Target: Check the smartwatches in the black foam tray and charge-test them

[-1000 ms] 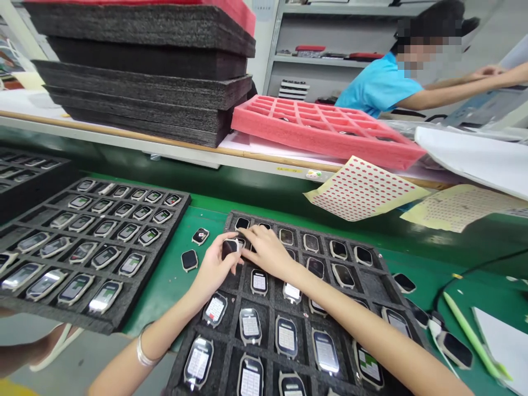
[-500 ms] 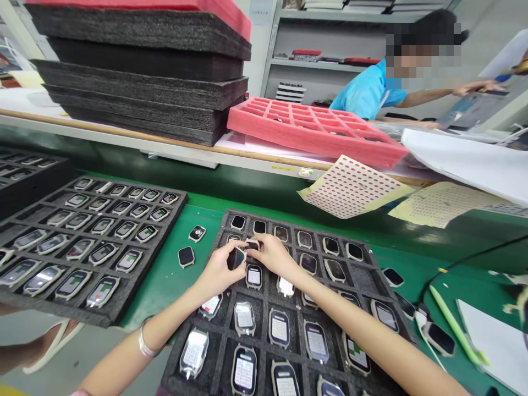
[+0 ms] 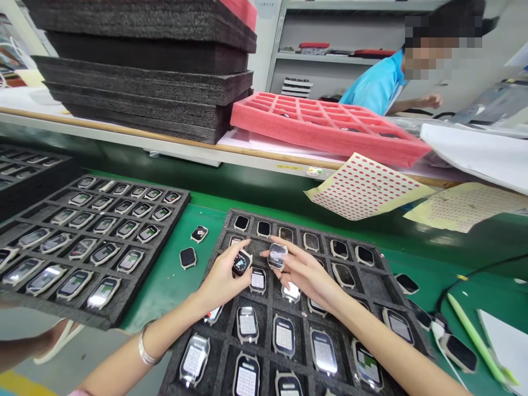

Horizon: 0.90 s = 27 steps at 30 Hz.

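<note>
Two strapless smartwatches are held above the black foam tray in the head view. Fingers and thumb of my left hand close round the sides of one smartwatch, whose dark screen shows a small lit picture. Slightly to the right, my right hand grips another smartwatch with a dark, glossy screen. The two watches are apart. Beneath my hands, several more watches sit in the tray's compartments, some with white lit screens, like the watch, and others dark. My right forearm hides part of the tray.
Left stands a second foam tray of watches. Two loose watches, one nearer, lie between the trays. Behind rise stacked black foam trays and a red foam tray on a shelf. A co-worker is beyond. Cables and a green pen lie right.
My hands have moved apart, the right one shifting right with its watch. The left watch's screen, dark before, now shows a lit picture. The co-worker's arm has drawn back.
</note>
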Motion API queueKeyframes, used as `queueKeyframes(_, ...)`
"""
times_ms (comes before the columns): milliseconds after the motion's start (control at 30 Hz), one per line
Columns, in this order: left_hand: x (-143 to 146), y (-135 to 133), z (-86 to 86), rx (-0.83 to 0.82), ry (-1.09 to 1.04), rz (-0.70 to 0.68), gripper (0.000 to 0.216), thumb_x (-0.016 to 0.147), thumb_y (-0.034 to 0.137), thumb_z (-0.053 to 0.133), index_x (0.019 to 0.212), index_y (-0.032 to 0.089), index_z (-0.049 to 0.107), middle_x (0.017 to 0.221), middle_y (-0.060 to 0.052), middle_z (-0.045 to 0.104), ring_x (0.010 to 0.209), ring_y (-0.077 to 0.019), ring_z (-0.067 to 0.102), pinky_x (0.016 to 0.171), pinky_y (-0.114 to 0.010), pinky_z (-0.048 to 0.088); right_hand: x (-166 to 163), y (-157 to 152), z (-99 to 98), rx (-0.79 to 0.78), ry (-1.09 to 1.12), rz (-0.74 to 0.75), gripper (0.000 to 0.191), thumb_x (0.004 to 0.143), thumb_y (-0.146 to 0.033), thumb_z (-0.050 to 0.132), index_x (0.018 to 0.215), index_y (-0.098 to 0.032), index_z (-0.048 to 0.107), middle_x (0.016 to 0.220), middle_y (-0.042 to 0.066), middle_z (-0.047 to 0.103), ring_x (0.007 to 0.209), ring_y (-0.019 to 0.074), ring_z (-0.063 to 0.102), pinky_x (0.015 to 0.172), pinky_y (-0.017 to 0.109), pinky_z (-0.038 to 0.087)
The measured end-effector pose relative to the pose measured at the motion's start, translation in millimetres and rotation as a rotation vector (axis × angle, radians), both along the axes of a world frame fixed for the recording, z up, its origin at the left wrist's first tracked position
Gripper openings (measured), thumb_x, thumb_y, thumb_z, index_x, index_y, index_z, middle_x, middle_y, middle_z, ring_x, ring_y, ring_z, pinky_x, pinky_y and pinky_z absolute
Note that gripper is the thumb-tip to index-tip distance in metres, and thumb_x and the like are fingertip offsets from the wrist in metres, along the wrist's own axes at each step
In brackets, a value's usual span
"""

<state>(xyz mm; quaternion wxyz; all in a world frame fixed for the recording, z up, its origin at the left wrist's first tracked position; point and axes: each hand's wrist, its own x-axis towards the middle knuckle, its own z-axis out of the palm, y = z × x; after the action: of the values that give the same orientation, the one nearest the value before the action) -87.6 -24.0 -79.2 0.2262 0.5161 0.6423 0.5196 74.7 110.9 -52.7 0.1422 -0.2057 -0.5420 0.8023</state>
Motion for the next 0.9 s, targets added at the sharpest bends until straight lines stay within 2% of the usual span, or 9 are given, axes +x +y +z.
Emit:
queueKeyframes(167,1.2,-1.8,0.8,-0.053,-0.072,-0.026,0.052,0.076,0.013,0.055,0.127,0.015,0.047,0.126,-0.009,0.057,0.117,-0.0222,0.052,0.102,-0.033,0.036,1.3,-3.4,2.5,-0.029,0.057,0.061,0.044,0.083,-0.021,0.066,0.126,-0.020,0.053,0.102,0.010,0.064,0.057,0.0073,0.055,0.050,0.019,0.046)
queueKeyframes(400,6.0,-5.9,2.8,-0.122,-0.095,-0.068,0.050,0.076,0.015,0.054,0.126,0.015,0.047,0.120,-0.009,0.060,0.106,-0.0220,0.057,0.095,-0.034,0.041,5.1,-6.5,3.5,-0.089,0.106,0.186,0.042,0.084,-0.023,0.064,0.125,-0.018,0.054,0.101,0.014,0.067,0.052,0.0097,0.059,0.044,0.019,0.047)
queueKeyframes(567,8.2,-7.1,4.0,-0.122,-0.080,-0.079,0.051,0.077,0.016,0.053,0.127,0.015,0.047,0.123,-0.010,0.059,0.110,-0.0229,0.055,0.099,-0.036,0.039,5.0,-6.5,-1.1,-0.138,0.089,0.177,0.043,0.082,-0.021,0.065,0.124,-0.017,0.056,0.101,0.014,0.068,0.053,0.0094,0.060,0.047,0.020,0.049)
queueKeyframes(733,6.2,-6.8,3.6,-0.160,-0.071,-0.095,0.052,0.073,0.013,0.053,0.124,0.015,0.050,0.123,-0.011,0.060,0.113,-0.0250,0.054,0.101,-0.040,0.037,3.0,-7.2,-0.4,-0.096,0.047,0.153,0.043,0.079,-0.023,0.069,0.120,-0.016,0.059,0.094,0.012,0.069,0.048,0.0091,0.059,0.045,0.021,0.051)
queueKeyframes(900,5.7,-6.8,5.2,-0.121,-0.085,-0.074,0.053,0.074,0.014,0.052,0.127,0.015,0.047,0.126,-0.011,0.058,0.114,-0.0242,0.054,0.100,-0.038,0.038,3.3,-8.8,3.4,-0.063,-0.003,0.135,0.045,0.076,-0.025,0.071,0.118,-0.015,0.061,0.092,0.012,0.071,0.047,0.0109,0.061,0.045,0.023,0.052)
